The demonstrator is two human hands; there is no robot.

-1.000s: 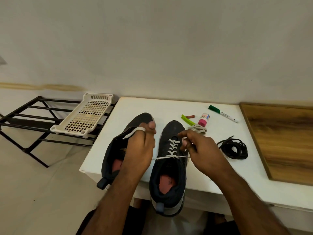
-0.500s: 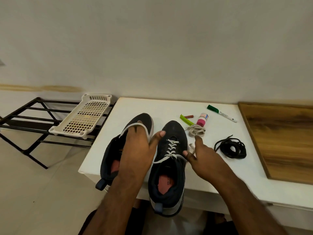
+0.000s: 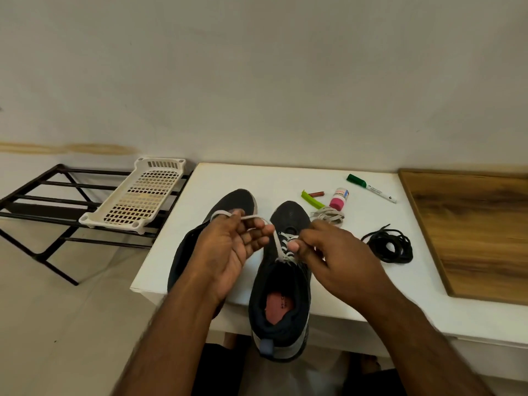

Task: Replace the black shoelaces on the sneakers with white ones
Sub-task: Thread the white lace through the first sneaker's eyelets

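On the white table (image 3: 217,178), head view: two dark sneakers, toes pointing far. Right sneaker (image 3: 281,292) has a white lace (image 3: 281,247) crisscrossed through its eyelets, pink insole showing, heel hanging over the near edge. Left hand (image 3: 228,252) pinches one lace end, looped over the fingers, above the left sneaker (image 3: 243,200). Right hand (image 3: 331,258) pinches the other end. Spare white lace (image 3: 328,217) bundled far right; black laces (image 3: 390,245) coiled further right.
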